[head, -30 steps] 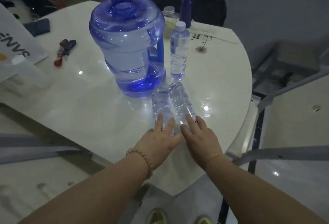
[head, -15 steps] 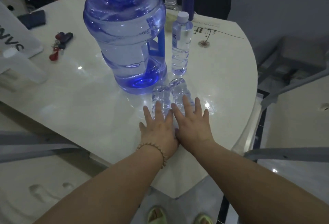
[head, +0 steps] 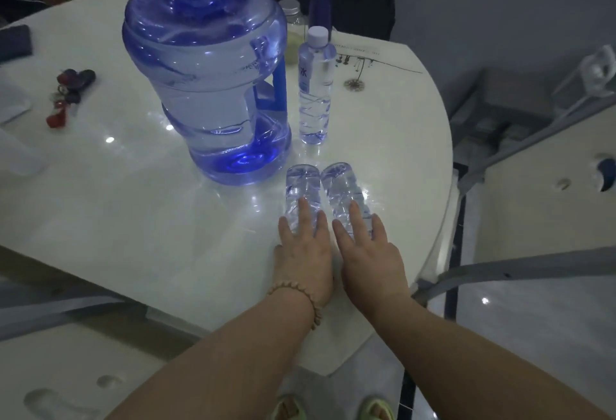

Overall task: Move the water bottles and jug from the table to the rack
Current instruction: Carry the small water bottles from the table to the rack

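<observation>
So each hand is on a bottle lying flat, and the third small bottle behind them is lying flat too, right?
Not quite. The head view shows the third bottle standing upright beside the jug. The left hand and right hand do each rest on a lying bottle.
</observation>
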The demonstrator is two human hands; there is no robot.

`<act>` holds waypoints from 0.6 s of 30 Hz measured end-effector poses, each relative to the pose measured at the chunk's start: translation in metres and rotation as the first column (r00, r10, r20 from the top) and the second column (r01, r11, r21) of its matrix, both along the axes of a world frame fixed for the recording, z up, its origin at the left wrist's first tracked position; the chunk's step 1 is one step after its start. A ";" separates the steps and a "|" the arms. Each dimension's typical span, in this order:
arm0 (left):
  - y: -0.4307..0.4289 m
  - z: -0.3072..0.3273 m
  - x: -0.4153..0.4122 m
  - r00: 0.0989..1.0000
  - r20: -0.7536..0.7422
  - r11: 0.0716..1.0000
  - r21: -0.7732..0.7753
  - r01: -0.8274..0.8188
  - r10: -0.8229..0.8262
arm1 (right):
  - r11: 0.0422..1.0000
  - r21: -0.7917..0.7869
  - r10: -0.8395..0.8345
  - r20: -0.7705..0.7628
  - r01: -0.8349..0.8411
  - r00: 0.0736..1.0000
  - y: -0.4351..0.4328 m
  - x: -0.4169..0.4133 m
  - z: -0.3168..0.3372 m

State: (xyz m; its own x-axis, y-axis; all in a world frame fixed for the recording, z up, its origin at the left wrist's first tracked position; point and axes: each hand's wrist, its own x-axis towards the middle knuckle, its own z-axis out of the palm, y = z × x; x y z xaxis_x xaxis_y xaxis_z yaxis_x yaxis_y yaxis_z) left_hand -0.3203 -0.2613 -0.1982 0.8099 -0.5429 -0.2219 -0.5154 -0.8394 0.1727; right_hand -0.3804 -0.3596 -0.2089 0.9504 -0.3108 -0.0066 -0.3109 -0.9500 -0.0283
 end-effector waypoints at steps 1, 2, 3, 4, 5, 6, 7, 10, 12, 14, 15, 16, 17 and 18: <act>0.001 0.002 -0.005 1.000 -0.002 1.000 0.008 0.021 -0.021 | 1.000 0.008 -0.002 -0.020 0.003 1.000 0.000 -0.010 0.003; 0.000 0.003 -0.009 0.999 -0.007 0.999 0.002 0.036 -0.036 | 1.000 0.025 0.002 -0.049 -0.001 0.999 -0.002 -0.021 0.006; -0.005 0.009 -0.019 0.999 -0.016 0.999 -0.006 0.050 -0.050 | 0.999 0.039 0.002 -0.067 0.001 0.998 -0.006 -0.036 0.010; -0.007 0.012 -0.024 0.999 -0.027 0.999 -0.022 0.045 -0.045 | 0.999 0.052 0.004 -0.075 0.000 0.997 -0.009 -0.043 0.012; -0.015 0.021 -0.034 0.998 -0.041 0.998 -0.043 0.047 -0.049 | 0.998 0.056 -0.016 -0.073 0.020 0.997 -0.015 -0.054 0.019; -0.023 0.030 -0.042 0.997 -0.047 0.996 -0.074 0.052 -0.056 | 0.997 0.055 -0.043 -0.079 0.047 0.996 -0.020 -0.063 0.029; -0.033 0.042 -0.050 0.997 -0.048 0.994 -0.095 0.062 -0.067 | 0.996 0.051 -0.073 -0.063 0.076 0.995 -0.027 -0.070 0.039; -0.074 0.090 -0.071 0.990 0.066 0.975 -0.173 0.137 -0.127 | 0.993 0.022 -0.119 0.019 0.118 0.993 -0.058 -0.093 0.081; -0.104 0.124 -0.084 0.969 0.196 0.951 -0.240 0.193 -0.147 | 0.991 0.004 -0.136 0.136 0.137 0.981 -0.082 -0.108 0.114; -0.136 0.160 -0.101 0.943 0.303 0.923 -0.303 0.235 -0.141 | 0.985 -0.035 -0.158 0.249 0.172 0.956 -0.109 -0.125 0.148; -0.153 0.176 -0.112 0.930 0.344 0.904 -0.344 0.254 -0.130 | 0.981 -0.051 -0.165 0.296 0.188 0.941 -0.125 -0.136 0.162; -0.171 0.193 -0.127 0.909 0.398 0.881 -0.376 0.286 -0.125 | 0.978 -0.070 -0.163 0.341 0.198 0.926 -0.144 -0.151 0.177; -0.187 0.210 -0.143 0.883 0.452 0.863 -0.391 0.321 -0.124 | 0.974 -0.081 -0.165 0.377 0.210 0.911 -0.163 -0.165 0.189; -0.208 0.226 -0.166 0.858 0.498 0.842 -0.402 0.361 -0.130 | 0.971 -0.093 -0.167 0.401 0.221 0.901 -0.186 -0.188 0.204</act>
